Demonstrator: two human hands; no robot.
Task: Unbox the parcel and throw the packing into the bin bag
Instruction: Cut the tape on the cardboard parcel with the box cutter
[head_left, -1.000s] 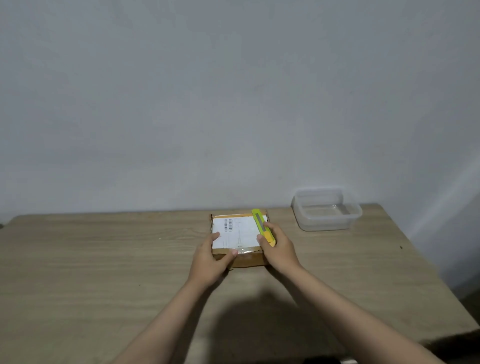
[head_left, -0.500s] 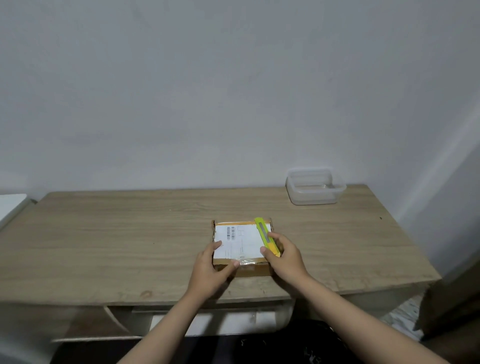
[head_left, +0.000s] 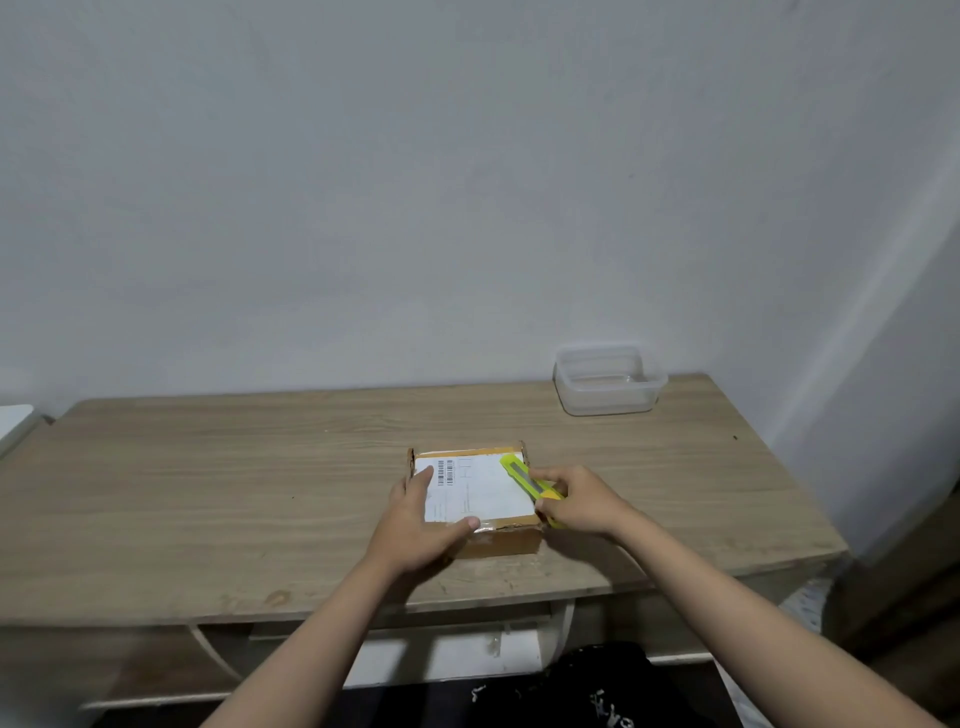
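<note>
We see the cardboard parcel (head_left: 485, 512) flat on the wooden table (head_left: 208, 493), just below the frame's centre, white shipping label (head_left: 475, 488) facing up. The left hand (head_left: 423, 519) lies on its left side, thumb pressed to the near edge, fingers spread over the label. The right hand (head_left: 582, 501) is closed around a yellow utility knife (head_left: 527, 480), whose tip lies over the parcel's upper right corner. A clear plastic container (head_left: 608, 379) sits at the table's far right, well apart.

Brown cardboard parcel (head_left: 498, 538) bearing white label (head_left: 478, 488) with black barcode; yellow-green cutter (head_left: 524, 480) with grey blade strip; clear colourless plastic container (head_left: 608, 382); pale wood-grain table (head_left: 208, 493); grey-white wall (head_left: 415, 182).
</note>
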